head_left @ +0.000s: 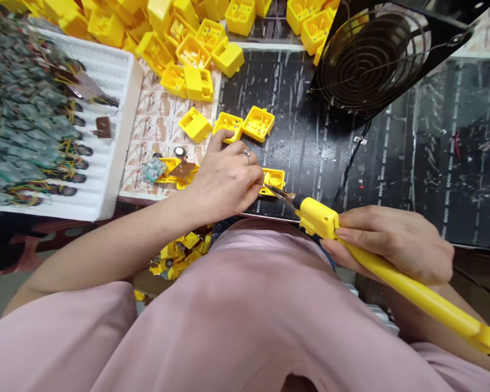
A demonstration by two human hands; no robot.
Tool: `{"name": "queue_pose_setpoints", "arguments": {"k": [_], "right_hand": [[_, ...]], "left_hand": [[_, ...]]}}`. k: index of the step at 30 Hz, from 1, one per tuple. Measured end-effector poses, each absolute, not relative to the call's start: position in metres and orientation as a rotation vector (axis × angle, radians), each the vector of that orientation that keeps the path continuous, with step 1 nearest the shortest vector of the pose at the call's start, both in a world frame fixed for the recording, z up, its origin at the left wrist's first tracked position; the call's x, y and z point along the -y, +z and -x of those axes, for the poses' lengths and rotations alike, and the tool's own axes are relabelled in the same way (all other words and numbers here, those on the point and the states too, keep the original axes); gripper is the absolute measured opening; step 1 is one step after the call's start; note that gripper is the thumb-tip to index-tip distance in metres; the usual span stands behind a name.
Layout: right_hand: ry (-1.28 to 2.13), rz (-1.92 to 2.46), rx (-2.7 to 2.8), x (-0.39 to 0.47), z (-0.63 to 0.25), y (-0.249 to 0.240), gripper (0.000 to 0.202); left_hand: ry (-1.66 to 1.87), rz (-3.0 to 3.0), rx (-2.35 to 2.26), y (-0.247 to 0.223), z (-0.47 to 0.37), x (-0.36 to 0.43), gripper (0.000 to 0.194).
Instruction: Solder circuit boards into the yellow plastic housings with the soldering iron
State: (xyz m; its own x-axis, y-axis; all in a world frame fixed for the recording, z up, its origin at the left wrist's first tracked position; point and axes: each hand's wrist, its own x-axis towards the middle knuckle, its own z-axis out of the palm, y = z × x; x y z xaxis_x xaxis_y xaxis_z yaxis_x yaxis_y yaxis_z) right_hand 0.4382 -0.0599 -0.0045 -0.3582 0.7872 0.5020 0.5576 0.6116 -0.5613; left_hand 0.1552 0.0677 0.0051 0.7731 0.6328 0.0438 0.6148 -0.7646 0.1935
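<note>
My right hand [396,242] is closed round a yellow tool with a long handle [424,299]. Its thin dark tip reaches into a small yellow housing [276,177] at the table's front edge. At that housing's left side, the thumb and fingertips of my left hand [231,177] are pressed together; what they pinch is too small to name. The index finger of the same hand stretches to a yellow housing [229,125] above it. Another open housing [258,124] and one lying turned over [195,125] are beside that one. Left of my left hand is a yellow part with a circuit board [175,170].
A white foam tray [124,109] full of wired boards stands at the left. Many yellow housings [191,51] are piled at the back. A black fan [363,65] stands at the back right, its cable running over the black mat [298,125]. More yellow parts [179,253] lie below the table edge.
</note>
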Motion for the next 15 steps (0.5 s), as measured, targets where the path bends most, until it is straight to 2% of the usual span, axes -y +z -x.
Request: {"name": "queue_pose_setpoints", "arguments": {"k": [7,11,15], "right_hand": [[0.245,0.897,2.266,0.045,-0.428,0.025,0.021],[0.267,0.937,2.245,0.053,-0.44,0.027,0.011],[0.329,1.046,2.196,0.06,-0.451,0.018,0.026]], "left_hand": [[0.174,-2.799,-0.989,0.003,-0.159,-0.068,0.031],[0.147,-2.783,-0.991,0.002,-0.159,-0.069,0.031],[0.133,-2.816,-0.997,0.003,-0.158,-0.069,0.031]]}}
